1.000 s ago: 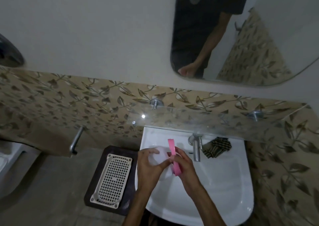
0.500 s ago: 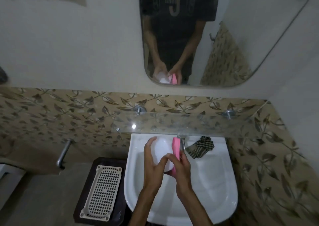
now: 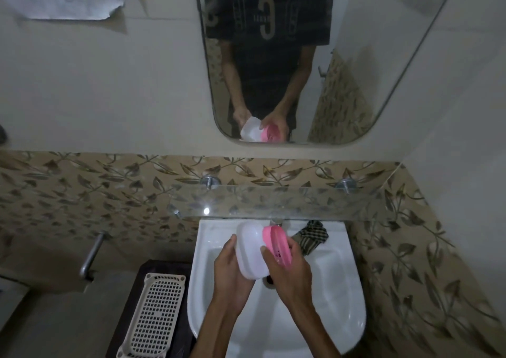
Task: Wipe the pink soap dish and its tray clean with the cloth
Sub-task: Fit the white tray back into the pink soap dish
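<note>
Over the white sink [image 3: 339, 297], my left hand [image 3: 228, 272] holds a white translucent soap-dish part [image 3: 250, 251] from below and the left. My right hand [image 3: 287, 272] grips the pink slotted tray [image 3: 276, 244], tilted on edge beside the white part. The two pieces touch along one side. A dark checked cloth [image 3: 312, 236] lies crumpled on the sink's back right rim, next to the tap [image 3: 276, 222], and neither hand touches it. The mirror [image 3: 356, 70] reflects both hands and the two pieces.
A glass shelf [image 3: 273, 201] juts out just above the sink's back edge. A cream perforated basket [image 3: 153, 316] sits on a dark stand to the left of the sink. A metal pipe handle [image 3: 91, 256] sticks out of the tiled wall at left.
The pink tray and the white part have come apart and opened toward me. The view has tilted up, showing more of the mirror.
</note>
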Demonstrator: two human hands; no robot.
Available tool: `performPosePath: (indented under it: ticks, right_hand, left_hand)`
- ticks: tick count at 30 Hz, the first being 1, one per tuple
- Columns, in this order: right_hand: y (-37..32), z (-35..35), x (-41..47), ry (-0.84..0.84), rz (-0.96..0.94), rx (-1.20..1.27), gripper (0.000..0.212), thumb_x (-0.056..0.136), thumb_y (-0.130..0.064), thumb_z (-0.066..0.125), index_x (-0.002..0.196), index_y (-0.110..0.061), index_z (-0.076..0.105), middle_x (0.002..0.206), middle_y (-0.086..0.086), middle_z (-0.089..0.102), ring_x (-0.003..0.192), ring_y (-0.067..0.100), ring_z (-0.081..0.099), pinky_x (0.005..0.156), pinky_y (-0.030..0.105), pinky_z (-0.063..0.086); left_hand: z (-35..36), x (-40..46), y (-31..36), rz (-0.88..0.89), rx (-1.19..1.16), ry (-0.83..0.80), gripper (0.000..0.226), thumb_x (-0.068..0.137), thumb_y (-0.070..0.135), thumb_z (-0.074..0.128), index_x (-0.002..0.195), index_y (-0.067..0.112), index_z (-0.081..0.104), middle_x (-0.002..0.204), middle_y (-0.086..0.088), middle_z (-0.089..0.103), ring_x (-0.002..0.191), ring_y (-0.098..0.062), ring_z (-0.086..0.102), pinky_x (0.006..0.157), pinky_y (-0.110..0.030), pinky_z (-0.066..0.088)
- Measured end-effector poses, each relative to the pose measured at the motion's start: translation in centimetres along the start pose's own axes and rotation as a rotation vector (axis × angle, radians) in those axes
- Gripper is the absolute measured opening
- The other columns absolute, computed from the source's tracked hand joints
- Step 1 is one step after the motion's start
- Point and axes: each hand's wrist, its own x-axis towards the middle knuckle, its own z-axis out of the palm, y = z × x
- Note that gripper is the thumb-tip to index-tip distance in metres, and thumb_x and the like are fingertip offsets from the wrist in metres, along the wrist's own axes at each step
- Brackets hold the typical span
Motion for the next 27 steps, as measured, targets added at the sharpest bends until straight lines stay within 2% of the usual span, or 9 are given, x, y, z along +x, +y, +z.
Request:
performPosePath:
  ticks: [2,5,8,11,13,17,21,24,27]
  right_hand:
    - [-0.2,-0.5,-0.1,0.030,-0.026,-0.034,0.067,0.071,-0.080,0.066,0.126,-0.045,0.055,0.103,-0.016,0.070,0.095,0.008,0.069,0.082,0.033,0.060]
    - [-0.8,-1.5,-0.1,0.061,-0.076,-0.006,0.069,0.065,-0.083,0.068,0.124,-0.050,0.055,0.101,-0.022,0.070,0.093,-0.001,0.068,0.081,0.026,0.058]
    - [-2.2,-2.4,0.2,-0.044,-0.142,0.028,0.062,0.070,-0.070,0.078,0.124,-0.051,0.057,0.107,-0.033,0.068,0.096,-0.009,0.066,0.080,0.019,0.058]
    - [-3.3,-2.3,0.7,-0.190,-0.118,0.090,0.052,0.078,-0.048,0.087,0.123,-0.037,0.063,0.117,-0.016,0.071,0.094,-0.002,0.069,0.074,0.012,0.057]
    - [-3.5,-2.1,0.6,-0.219,-0.152,0.111,0.059,0.073,-0.052,0.088,0.125,-0.036,0.065,0.117,-0.014,0.072,0.097,-0.004,0.069,0.073,0.012,0.057]
    - [-3.3,-1.9,0.6,-0.207,-0.185,0.113,0.063,0.068,-0.055,0.089,0.124,-0.044,0.063,0.117,-0.020,0.070,0.103,-0.001,0.068,0.073,0.016,0.059]
    - [-3.6,-1.9,0.4,-0.220,-0.163,0.119,0.060,0.064,-0.055,0.093,0.116,-0.054,0.064,0.113,-0.027,0.069,0.102,-0.001,0.069,0.069,0.015,0.058]
    - [-4.0,-1.9,0.0,-0.230,-0.185,0.105,0.054,0.063,-0.056,0.092,0.105,-0.069,0.061,0.107,-0.037,0.067,0.099,-0.011,0.066,0.066,0.009,0.055]
    - [-4.2,-1.9,-0.5,-0.214,-0.206,0.062,0.053,0.065,-0.057,0.088,0.103,-0.075,0.056,0.107,-0.043,0.063,0.099,-0.017,0.062,0.064,0.006,0.053]
  left_hand:
    - [0.0,0.0,-0.7,0.006,0.040,0.039,0.049,0.099,0.036,0.055,0.132,0.002,0.069,0.130,-0.025,0.069,0.117,-0.039,0.070,0.103,-0.051,0.051]
    - [0.1,-0.1,-1.6,0.036,0.029,0.082,0.052,0.093,0.034,0.060,0.130,-0.001,0.069,0.128,-0.027,0.069,0.112,-0.040,0.070,0.102,-0.051,0.051]
    - [0.3,-0.2,-1.8,0.047,-0.009,0.067,0.048,0.090,0.031,0.062,0.125,-0.001,0.072,0.121,-0.025,0.070,0.107,-0.038,0.070,0.090,-0.047,0.057]
    - [1.0,-0.2,-1.9,0.054,0.010,0.047,0.044,0.090,0.029,0.065,0.122,-0.001,0.073,0.119,-0.024,0.070,0.105,-0.036,0.071,0.089,-0.046,0.057]
    - [1.5,-0.3,-1.8,0.063,0.023,0.036,0.045,0.091,0.028,0.066,0.123,-0.002,0.071,0.120,-0.025,0.070,0.107,-0.038,0.070,0.090,-0.047,0.058]
    - [1.8,-0.4,-1.8,0.069,0.007,0.010,0.049,0.096,0.025,0.060,0.134,-0.006,0.062,0.127,-0.029,0.066,0.114,-0.042,0.065,0.099,-0.052,0.053]
    - [1.7,-0.4,-1.7,0.070,-0.019,-0.021,0.047,0.096,0.028,0.060,0.128,-0.006,0.068,0.120,-0.027,0.069,0.108,-0.038,0.069,0.093,-0.047,0.059]
    - [1.8,-0.5,-1.6,0.060,0.021,-0.014,0.050,0.095,0.033,0.061,0.129,-0.004,0.068,0.118,-0.026,0.069,0.106,-0.037,0.070,0.089,-0.046,0.059]
    - [1.9,-0.5,-1.7,0.074,0.047,-0.037,0.046,0.095,0.034,0.059,0.120,-0.001,0.073,0.109,-0.022,0.073,0.100,-0.033,0.073,0.083,-0.042,0.061]
